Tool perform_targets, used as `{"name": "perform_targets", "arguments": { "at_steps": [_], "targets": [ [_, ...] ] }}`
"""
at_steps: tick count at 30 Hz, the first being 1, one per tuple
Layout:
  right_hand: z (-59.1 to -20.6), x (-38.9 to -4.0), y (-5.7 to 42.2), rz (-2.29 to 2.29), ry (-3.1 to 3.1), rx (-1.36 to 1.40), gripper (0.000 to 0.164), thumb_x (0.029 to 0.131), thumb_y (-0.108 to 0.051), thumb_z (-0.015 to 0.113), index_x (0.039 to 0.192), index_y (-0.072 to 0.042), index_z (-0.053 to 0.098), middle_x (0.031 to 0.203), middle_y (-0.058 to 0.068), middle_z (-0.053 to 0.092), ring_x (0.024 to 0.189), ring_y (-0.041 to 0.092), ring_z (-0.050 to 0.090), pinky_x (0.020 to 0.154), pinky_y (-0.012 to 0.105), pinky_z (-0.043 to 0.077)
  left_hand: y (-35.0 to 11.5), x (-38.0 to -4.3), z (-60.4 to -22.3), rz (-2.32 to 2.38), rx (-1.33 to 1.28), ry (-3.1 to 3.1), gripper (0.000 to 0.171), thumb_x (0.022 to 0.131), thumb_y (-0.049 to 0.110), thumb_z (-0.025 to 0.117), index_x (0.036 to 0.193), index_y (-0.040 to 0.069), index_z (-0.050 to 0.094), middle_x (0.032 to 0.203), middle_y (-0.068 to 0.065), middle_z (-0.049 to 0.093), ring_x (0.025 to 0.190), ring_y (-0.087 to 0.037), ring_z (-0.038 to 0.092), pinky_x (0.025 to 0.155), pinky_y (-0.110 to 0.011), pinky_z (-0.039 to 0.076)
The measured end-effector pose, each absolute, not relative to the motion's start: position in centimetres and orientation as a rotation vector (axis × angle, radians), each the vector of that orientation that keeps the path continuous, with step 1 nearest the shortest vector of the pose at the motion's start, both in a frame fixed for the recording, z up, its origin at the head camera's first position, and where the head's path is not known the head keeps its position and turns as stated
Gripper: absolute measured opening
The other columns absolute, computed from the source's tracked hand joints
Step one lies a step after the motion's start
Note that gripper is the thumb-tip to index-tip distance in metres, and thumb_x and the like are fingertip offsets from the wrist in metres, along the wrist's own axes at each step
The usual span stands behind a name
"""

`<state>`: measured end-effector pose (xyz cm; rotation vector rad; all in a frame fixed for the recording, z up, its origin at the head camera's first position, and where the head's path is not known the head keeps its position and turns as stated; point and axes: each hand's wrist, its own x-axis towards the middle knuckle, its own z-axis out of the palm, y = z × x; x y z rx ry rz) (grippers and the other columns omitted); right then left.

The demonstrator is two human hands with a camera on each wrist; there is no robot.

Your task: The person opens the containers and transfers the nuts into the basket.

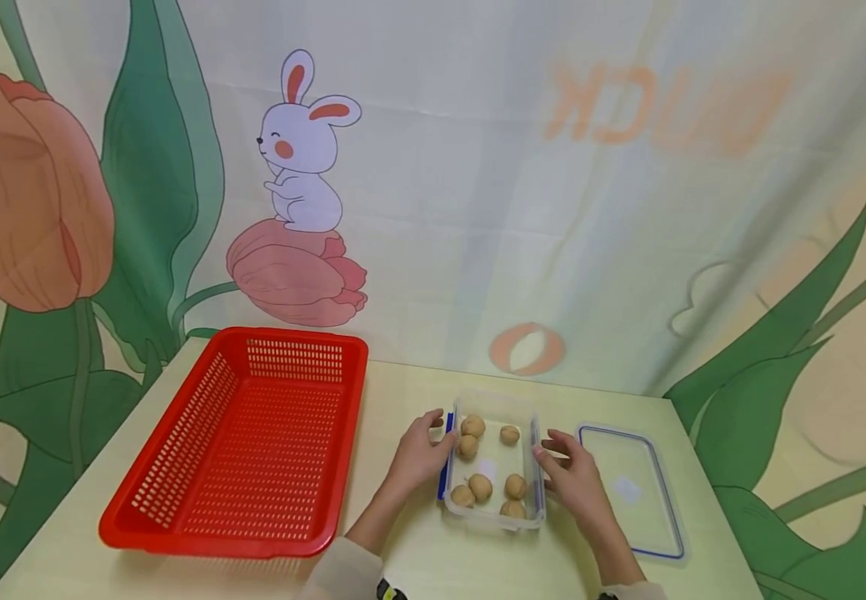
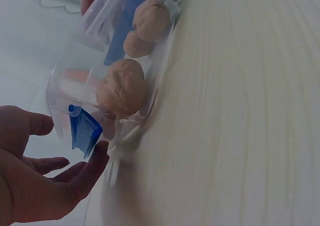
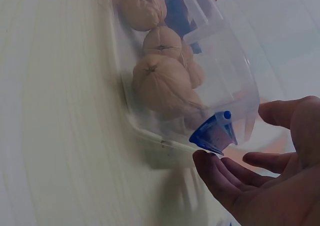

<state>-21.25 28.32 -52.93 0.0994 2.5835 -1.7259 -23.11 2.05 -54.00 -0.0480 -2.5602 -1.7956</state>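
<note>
A clear plastic food container point(image 1: 488, 518) with blue side latches holds several walnuts point(image 1: 480, 487) in loose groups on its floor. My left hand point(image 1: 421, 454) grips its left side, thumb at the rim and fingertips beneath the left latch point(image 2: 84, 131). Opposite, my right hand point(image 1: 571, 479) holds the right side likewise, thumb by the rim and a fingertip against the right latch point(image 3: 215, 133). Through the wall, walnuts point(image 3: 160, 85) show in the right wrist view. The container's top is uncovered.
A clear lid with a blue seal point(image 1: 628, 492) lies flat to the right of the container. On the left stands a large red plastic basket point(image 1: 348, 450) with nothing inside. Behind the pale wooden table point(image 1: 402, 383) hangs a printed curtain point(image 1: 440, 208).
</note>
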Motion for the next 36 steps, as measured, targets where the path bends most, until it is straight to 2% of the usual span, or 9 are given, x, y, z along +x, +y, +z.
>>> {"name": "perform_targets", "arguments": {
  "at_steps": [6,15,23,27,30,36],
  "targets": [
    [-53.5,-21.1,28.2,-1.792,2.458,0.161,0.049,0.111,-0.015,0.057,0.153,0.007,0.045,0.148,0.033,0.052,0.131,0.043,0.055,0.089,0.047,0.062,2.3,-23.0,-54.2,-1.774,-0.046,-2.562,0.051,0.101,0.018,0.068,0.145,-0.005,0.056,0.135,-0.022,0.067,0.126,-0.041,0.062,0.105,-0.055,0.051],
    [-54.3,-21.0,28.5,-1.882,2.341,0.204,0.054,0.111,-0.025,0.058,0.154,0.006,0.045,0.151,0.03,0.052,0.138,0.044,0.052,0.098,0.049,0.057,2.5,-22.8,-54.1,-1.786,-0.01,-2.571,0.05,0.1,0.017,0.068,0.143,-0.005,0.057,0.137,-0.021,0.066,0.133,-0.041,0.058,0.11,-0.056,0.047],
    [-54.9,-21.0,28.3,-1.914,2.326,0.251,0.058,0.11,-0.032,0.061,0.151,0.007,0.049,0.147,0.029,0.057,0.132,0.039,0.057,0.1,0.05,0.056,2.4,-22.8,-53.3,-1.734,-0.038,-2.599,0.052,0.097,0.013,0.069,0.144,-0.005,0.056,0.139,-0.024,0.062,0.116,-0.039,0.067,0.098,-0.054,0.056],
    [-55.1,-20.9,28.1,-1.922,2.326,0.304,0.057,0.109,-0.033,0.062,0.15,0.006,0.051,0.146,0.027,0.059,0.129,0.036,0.058,0.1,0.048,0.057,2.9,-23.1,-52.4,-1.618,-0.066,-2.571,0.054,0.094,0.013,0.073,0.144,0.0,0.059,0.141,-0.023,0.057,0.126,-0.042,0.059,0.104,-0.057,0.051],
    [-55.2,-20.8,28.1,-1.937,2.321,0.316,0.057,0.109,-0.033,0.062,0.149,0.006,0.052,0.145,0.026,0.06,0.128,0.036,0.059,0.099,0.047,0.057,3.5,-23.5,-51.8,-1.63,-0.096,-2.507,0.052,0.094,0.016,0.075,0.143,0.005,0.061,0.143,-0.018,0.055,0.132,-0.039,0.056,0.104,-0.056,0.051],
    [-55.2,-20.8,28.0,-1.955,2.298,0.326,0.06,0.108,-0.036,0.063,0.15,0.005,0.052,0.148,0.026,0.057,0.133,0.038,0.055,0.104,0.05,0.054,4.3,-24.8,-51.0,-1.681,-0.342,-2.47,0.052,0.097,0.019,0.078,0.143,0.005,0.06,0.14,-0.012,0.059,0.13,-0.034,0.057,0.103,-0.051,0.052]
  ]
}}
